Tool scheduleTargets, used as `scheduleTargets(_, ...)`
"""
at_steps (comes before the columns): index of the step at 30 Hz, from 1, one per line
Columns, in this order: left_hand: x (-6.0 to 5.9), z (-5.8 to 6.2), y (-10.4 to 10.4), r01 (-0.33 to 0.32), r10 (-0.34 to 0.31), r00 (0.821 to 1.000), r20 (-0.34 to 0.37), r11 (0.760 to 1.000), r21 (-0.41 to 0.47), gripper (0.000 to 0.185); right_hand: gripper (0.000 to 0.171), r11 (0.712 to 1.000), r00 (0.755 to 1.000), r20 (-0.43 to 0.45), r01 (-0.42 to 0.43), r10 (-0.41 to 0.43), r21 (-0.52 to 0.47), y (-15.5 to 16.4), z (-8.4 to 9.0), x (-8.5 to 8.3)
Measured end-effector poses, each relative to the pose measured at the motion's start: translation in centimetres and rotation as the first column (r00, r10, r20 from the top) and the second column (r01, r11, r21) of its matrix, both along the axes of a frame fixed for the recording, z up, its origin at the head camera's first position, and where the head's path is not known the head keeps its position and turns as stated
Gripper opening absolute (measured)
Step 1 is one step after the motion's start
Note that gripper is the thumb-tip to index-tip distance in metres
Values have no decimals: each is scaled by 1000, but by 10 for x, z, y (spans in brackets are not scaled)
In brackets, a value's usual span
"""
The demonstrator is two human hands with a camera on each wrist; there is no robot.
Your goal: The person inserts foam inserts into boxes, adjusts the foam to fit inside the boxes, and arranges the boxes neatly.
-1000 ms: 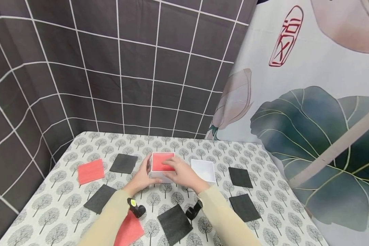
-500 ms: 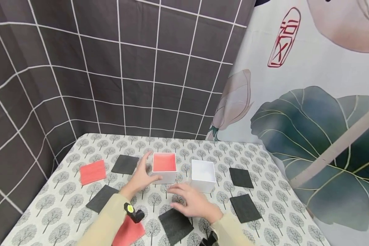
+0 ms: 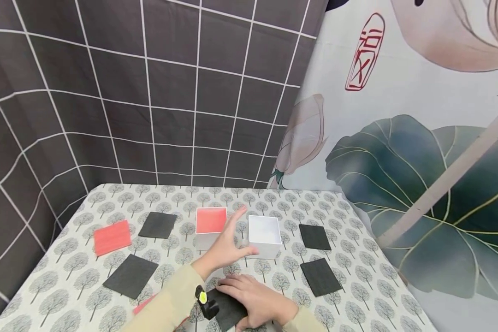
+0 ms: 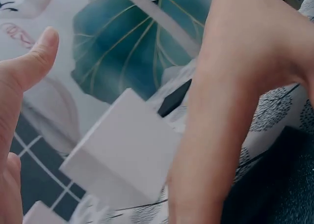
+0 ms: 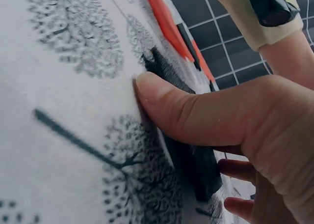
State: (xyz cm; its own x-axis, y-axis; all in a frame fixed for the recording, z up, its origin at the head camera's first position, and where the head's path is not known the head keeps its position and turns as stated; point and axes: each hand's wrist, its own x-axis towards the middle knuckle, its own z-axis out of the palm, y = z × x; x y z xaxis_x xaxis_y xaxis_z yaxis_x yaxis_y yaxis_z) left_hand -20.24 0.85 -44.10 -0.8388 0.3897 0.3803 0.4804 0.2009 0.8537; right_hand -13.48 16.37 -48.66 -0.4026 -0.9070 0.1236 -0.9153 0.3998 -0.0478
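Observation:
A white box point(image 3: 203, 240) with red inside stands at the left of the pair. To its right stands another white box point(image 3: 265, 250), its visible inside white. My left hand point(image 3: 223, 251) is raised between them, holding nothing, thumb apart from the fingers and close to the right box's front. My right hand point(image 3: 263, 299) rests over a black cloth square point(image 3: 229, 313) at the near middle. In the right wrist view its thumb point(image 5: 181, 111) presses at one edge of this cloth, while other fingers lie across the far side. Part of the cloth is hidden under the hand.
Two black squares point(image 3: 130, 276) point(image 3: 157, 225) and a red square point(image 3: 112, 238) lie on the left. Another red piece point(image 3: 143, 304) is mostly under the left sleeve. Two more black squares point(image 3: 320, 276) point(image 3: 314, 237) lie on the right. A tree-print cloth point(image 3: 299, 299) covers the table.
My right hand has left the red-filled box and come down onto the near black cloth. My left hand has moved right, from that box's left side to the gap between the boxes.

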Motion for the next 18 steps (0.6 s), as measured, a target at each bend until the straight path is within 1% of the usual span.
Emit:
scheduleTargets(4,-3,-12,14,32,-30,999,41,999,-31,106,97,999,999,13,33,-32,-25,6,-2,4)
scheduleTargets(8,-9,-25,21,34,-31,999,40,997,-67,111,99,996,997,8,79,-79,-51,12,-4,7)
scheduleTargets(11,-13,-34,25,14,-9,997,75,997,-70,116,102,991,992,-11,123,-123,-52,17,-3,10)
scheduleTargets(13,-16,-41,28,-5,13,993,117,998,-67,118,103,988,988,-27,149,-150,-48,21,-1,12)
scheduleTargets(16,-21,-50,31,-30,39,987,155,998,-60,119,103,981,982,-17,188,-189,-54,28,2,15)
scheduleTargets(18,-24,-56,32,-33,40,986,165,998,-45,119,102,975,977,-7,212,-213,-62,33,3,16)
